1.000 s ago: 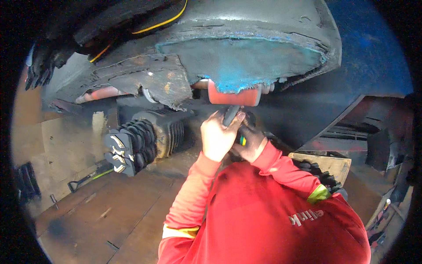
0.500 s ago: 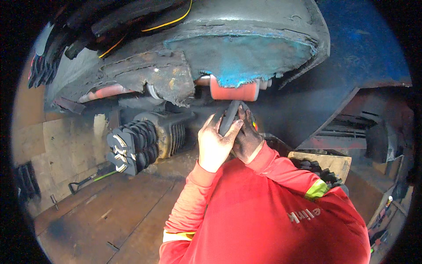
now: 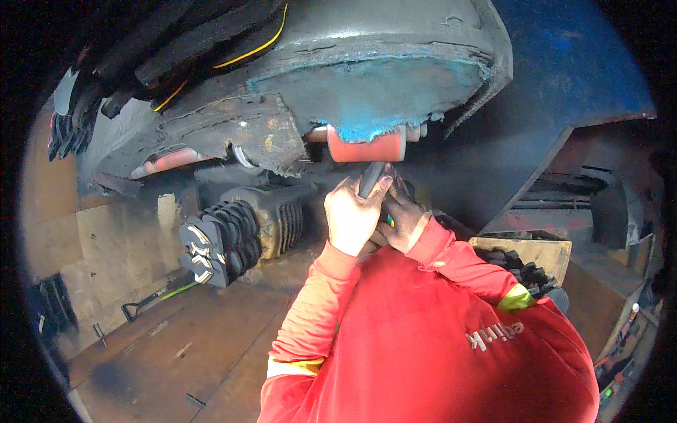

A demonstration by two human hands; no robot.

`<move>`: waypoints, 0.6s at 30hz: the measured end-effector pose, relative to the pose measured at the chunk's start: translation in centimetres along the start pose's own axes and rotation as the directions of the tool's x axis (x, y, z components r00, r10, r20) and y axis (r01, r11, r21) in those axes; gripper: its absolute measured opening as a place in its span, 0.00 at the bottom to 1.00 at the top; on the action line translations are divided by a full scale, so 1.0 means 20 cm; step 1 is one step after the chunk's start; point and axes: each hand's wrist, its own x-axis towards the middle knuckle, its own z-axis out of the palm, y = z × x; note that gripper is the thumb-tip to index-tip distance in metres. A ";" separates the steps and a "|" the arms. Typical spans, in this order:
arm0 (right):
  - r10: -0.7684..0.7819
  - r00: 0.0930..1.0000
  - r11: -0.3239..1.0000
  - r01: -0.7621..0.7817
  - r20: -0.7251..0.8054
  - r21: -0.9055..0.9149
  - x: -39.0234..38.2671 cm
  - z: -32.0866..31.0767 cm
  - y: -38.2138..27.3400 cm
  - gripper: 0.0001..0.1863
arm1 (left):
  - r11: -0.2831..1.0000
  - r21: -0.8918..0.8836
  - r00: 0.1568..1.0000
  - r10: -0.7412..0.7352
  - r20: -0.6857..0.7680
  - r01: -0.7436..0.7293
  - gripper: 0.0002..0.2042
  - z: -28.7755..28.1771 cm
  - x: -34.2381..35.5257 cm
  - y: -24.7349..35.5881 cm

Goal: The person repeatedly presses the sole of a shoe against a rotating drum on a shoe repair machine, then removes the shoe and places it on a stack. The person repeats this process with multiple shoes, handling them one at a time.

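Note:
Pinched between both hands is a black sandal sole (image 3: 370, 179), seen nearly edge-on. Its upper end is at the lower edge of an orange-red sanding drum (image 3: 367, 146); whether they touch I cannot tell. My left hand (image 3: 350, 217) closes on the sole's left side, thumb against its face. My right hand (image 3: 407, 220), blackened with dust, grips from the right, and its lower fingers are partly hidden. A small green and yellow patch shows between the hands. Above the drum hangs a ragged, blue-dusted hood flap (image 3: 374, 95).
Left of my hands, stacked black soles (image 3: 227, 240) with pale strap patterns sit against a ribbed motor (image 3: 282, 218). A wooden box (image 3: 550, 257) of dark pieces stands at right. A second reddish drum (image 3: 169, 161) shows at left. More dark soles (image 3: 70, 134) lie upper left.
The sole has turned in my hands: it stands more upright and less of its edge shows. Both hands stay just below the drum. The whole view has shifted slightly.

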 end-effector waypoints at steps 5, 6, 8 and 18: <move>-0.427 0.828 0.903 0.369 -0.363 -0.220 0.00 0.09 0.01 0.38 | 0.996 -0.082 1.000 0.022 -0.022 -0.024 0.11 -0.06 -0.07 0.08; -0.404 0.842 0.914 0.360 -0.359 -0.186 -0.01 0.11 0.01 0.38 | 0.998 -0.055 0.999 0.035 -0.038 -0.037 0.10 -0.08 -0.08 0.09; -0.269 0.913 0.963 0.252 -0.308 -0.093 -0.02 0.12 0.00 0.36 | 0.991 -0.083 0.991 0.100 -0.084 -0.107 0.10 -0.09 -0.08 0.09; -0.367 0.910 0.872 0.264 -0.194 -0.411 0.03 -0.01 0.02 0.39 | 0.974 -0.201 0.994 -0.109 0.002 0.107 0.12 0.01 0.01 -0.02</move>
